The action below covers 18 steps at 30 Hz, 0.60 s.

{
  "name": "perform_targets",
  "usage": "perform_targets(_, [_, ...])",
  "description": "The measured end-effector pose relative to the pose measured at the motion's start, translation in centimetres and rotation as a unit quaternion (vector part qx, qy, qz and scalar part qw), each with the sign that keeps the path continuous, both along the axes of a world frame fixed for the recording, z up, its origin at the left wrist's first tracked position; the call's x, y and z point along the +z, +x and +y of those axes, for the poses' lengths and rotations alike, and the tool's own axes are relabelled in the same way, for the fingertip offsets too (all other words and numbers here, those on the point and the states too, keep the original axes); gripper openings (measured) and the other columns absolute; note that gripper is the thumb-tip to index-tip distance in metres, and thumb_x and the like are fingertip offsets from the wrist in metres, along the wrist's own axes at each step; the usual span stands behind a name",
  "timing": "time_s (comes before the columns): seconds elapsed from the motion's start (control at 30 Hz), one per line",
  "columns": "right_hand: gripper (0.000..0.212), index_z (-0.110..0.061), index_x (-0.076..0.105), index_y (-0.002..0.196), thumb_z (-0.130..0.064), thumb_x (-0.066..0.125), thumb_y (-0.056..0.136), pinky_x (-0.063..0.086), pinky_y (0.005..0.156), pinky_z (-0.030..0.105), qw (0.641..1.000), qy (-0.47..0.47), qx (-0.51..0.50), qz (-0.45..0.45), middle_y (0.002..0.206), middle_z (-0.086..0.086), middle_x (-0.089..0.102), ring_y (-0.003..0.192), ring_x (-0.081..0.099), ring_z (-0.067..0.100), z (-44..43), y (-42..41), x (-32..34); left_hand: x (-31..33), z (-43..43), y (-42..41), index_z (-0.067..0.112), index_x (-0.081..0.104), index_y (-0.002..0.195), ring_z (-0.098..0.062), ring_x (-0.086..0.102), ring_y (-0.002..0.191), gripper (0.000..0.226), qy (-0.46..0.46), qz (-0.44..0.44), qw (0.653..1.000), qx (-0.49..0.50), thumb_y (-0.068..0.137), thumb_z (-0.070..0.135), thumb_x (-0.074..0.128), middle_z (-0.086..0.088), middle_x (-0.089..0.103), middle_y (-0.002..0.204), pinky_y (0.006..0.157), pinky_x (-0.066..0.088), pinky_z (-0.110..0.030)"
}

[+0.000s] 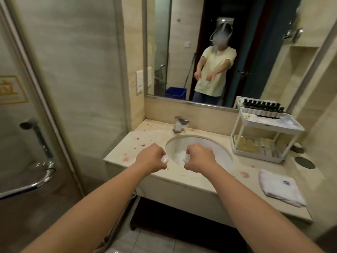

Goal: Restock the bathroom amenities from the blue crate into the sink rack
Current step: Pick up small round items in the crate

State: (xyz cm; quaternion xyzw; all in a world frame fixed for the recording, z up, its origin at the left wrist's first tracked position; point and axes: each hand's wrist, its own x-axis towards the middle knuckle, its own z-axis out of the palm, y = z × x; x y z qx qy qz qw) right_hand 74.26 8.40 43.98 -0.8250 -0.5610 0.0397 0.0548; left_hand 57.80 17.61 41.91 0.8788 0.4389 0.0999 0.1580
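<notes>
My left hand (149, 159) is closed around a small white amenity item (164, 159) whose tip sticks out past my fingers. My right hand (199, 158) grips a second small white item (187, 157) the same way. Both hands hover over the front rim of the sink basin (224, 152). The white two-tier rack (293, 127) stands at the back right of the counter. A row of dark-capped small bottles (262, 108) fills its top shelf, and yellowish packets (251, 143) lie on its lower shelf. The blue crate (176, 92) shows only as a reflection in the mirror.
A chrome faucet (179, 124) stands behind the basin. A folded white towel (280, 188) lies at the counter's right front. Pink blotches mark the marble counter (138, 141). A glass shower door with a chrome handle (45, 177) is at the left. The wall mirror (255, 52) reflects a person.
</notes>
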Motion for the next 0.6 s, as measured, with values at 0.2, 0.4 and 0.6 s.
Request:
perform_targets(0.2, [0.026,-0.021,0.062,0.1,-0.023,0.062,0.074,0.039,0.09,0.034,0.998,0.02,-0.065,0.0,0.109,-0.002,0.054,0.093,0.059,0.021,-0.1,5.5,1.8,2.0,1.2,6.9,0.021,0.071,0.096,-0.019,0.063,0.074,0.026,0.001,-0.009,0.998,-0.06,0.07,0.024,0.068,0.004,0.06,0.098,0.065,0.058,-0.032])
perform_targets(0.4, [0.03,-0.022,0.064,0.104,-0.027,0.069,0.074,0.042,0.095,0.037,0.991,0.025,-0.133,0.005,0.111,-0.001,0.056,0.098,0.059,0.023,-0.1,11.0,3.6,3.0,3.5,14.3,0.019,0.074,0.092,-0.016,0.068,0.076,0.028,0.0,-0.009,0.99,-0.139,0.067,0.032,0.074,0.002,0.072,0.087,0.069,0.06,-0.037])
perform_targets(0.6, [0.038,-0.024,0.064,0.112,-0.027,0.07,0.074,0.043,0.097,0.037,0.981,0.043,-0.191,0.001,0.116,-0.001,0.054,0.103,0.06,0.023,1.2,15.7,5.2,4.7,6.1,21.7,0.019,0.074,0.094,-0.019,0.067,0.078,0.028,0.03,-0.01,0.977,-0.212,0.069,0.031,0.072,-0.002,0.072,0.086,0.065,0.056,-0.036])
